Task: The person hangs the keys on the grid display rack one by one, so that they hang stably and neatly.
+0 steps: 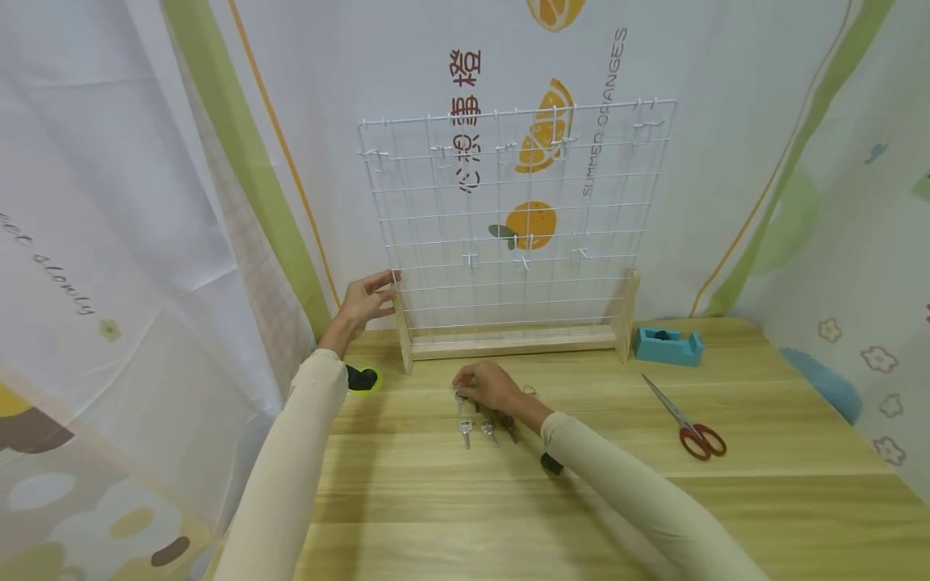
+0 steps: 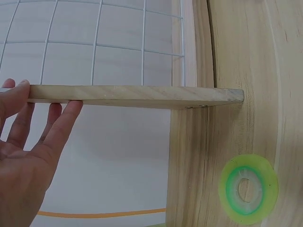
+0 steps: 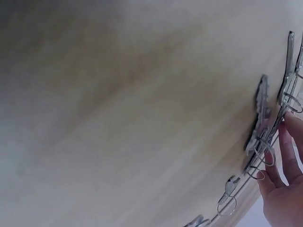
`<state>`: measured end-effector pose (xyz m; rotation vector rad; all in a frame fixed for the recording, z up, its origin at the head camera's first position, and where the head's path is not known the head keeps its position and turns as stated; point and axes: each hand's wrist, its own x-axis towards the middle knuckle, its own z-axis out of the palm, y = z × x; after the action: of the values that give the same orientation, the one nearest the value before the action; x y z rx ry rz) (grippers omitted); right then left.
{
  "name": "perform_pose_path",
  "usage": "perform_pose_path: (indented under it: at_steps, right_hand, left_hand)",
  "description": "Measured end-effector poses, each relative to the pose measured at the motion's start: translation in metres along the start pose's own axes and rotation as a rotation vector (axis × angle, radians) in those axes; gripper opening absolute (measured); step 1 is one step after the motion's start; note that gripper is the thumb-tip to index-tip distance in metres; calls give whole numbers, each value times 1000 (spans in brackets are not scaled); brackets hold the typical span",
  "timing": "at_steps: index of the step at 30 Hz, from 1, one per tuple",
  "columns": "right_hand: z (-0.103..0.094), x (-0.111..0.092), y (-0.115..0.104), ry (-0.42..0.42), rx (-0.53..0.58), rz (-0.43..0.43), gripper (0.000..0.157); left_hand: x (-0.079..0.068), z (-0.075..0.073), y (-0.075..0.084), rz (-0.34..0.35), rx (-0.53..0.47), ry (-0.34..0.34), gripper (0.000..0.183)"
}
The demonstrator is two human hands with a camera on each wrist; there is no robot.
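left of centre, a wooden upright [image 1: 403, 332] is gripped by the left hand [image 1: 361, 302]; below centre, a key [image 1: 460, 400] is pinched by the right hand [image 1: 490, 386].

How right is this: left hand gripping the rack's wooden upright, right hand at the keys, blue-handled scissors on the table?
Wrong handle colour: the head view shows red-handled scissors on the table. The left hand grips the upright; the right hand is at the keys.
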<state>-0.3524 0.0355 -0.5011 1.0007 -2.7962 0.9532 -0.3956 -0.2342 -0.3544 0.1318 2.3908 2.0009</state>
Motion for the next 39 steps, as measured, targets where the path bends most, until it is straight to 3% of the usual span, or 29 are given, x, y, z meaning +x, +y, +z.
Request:
perform_pose_path:
  at_steps: [5, 15, 24, 32, 39]
  right_hand:
    - [-4, 0, -2, 17, 1, -20, 12]
    - [-30, 8, -28, 108, 31, -193, 14]
    - [-71, 20, -60, 163, 95, -238, 14]
    - [-112, 34, -90, 198, 142, -283, 16]
    - [-142, 48, -106, 224, 151, -266, 16]
  left_hand:
    - [1, 0, -1, 9, -12, -11, 54]
    - [-3, -5, 4, 26, 18, -43, 53]
    - [-9, -3, 15, 25, 19, -56, 58]
    - [-2, -2, 6, 58, 37, -44, 55]
    - [-3, -3, 5, 52, 38, -27, 55]
